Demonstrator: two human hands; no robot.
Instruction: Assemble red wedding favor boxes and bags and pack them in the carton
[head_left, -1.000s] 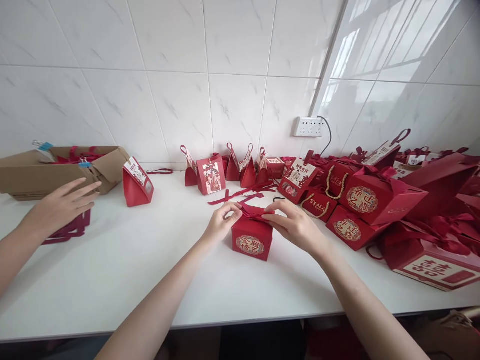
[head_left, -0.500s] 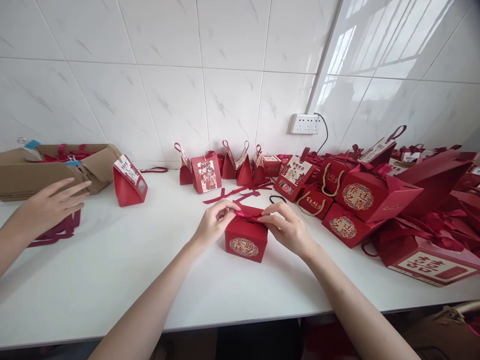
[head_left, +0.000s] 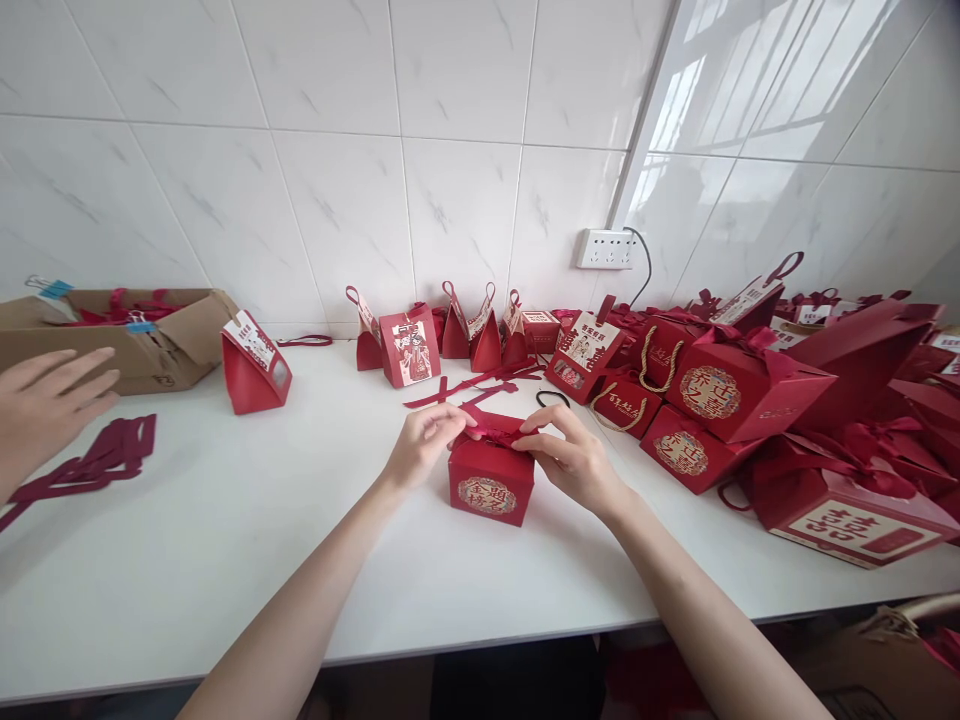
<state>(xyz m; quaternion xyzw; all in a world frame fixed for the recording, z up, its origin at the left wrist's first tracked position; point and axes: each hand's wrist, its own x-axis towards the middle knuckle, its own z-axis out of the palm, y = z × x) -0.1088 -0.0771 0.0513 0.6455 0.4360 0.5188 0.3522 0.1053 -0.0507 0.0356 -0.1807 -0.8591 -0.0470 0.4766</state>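
Observation:
A small red gift box (head_left: 491, 485) with a gold round emblem stands on the white table (head_left: 225, 540) in front of me. A red ribbon (head_left: 495, 432) lies across its top. My left hand (head_left: 420, 450) pinches the ribbon at the box's left top edge. My right hand (head_left: 574, 458) pinches it at the right top edge. Both hands are closed on the ribbon.
Another person's open hand (head_left: 45, 405) hovers at the far left above loose red ribbons (head_left: 90, 465). A cardboard box (head_left: 135, 335) sits behind it. Small red boxes (head_left: 409, 345) line the wall. Several larger red gift boxes (head_left: 735, 390) crowd the right side. A wall socket (head_left: 604, 248) is above.
The other person's hand has drawn back to the left, uncovering the loose red ribbons. My two hands stay on the ribbon atop the box, shifted slightly closer together.

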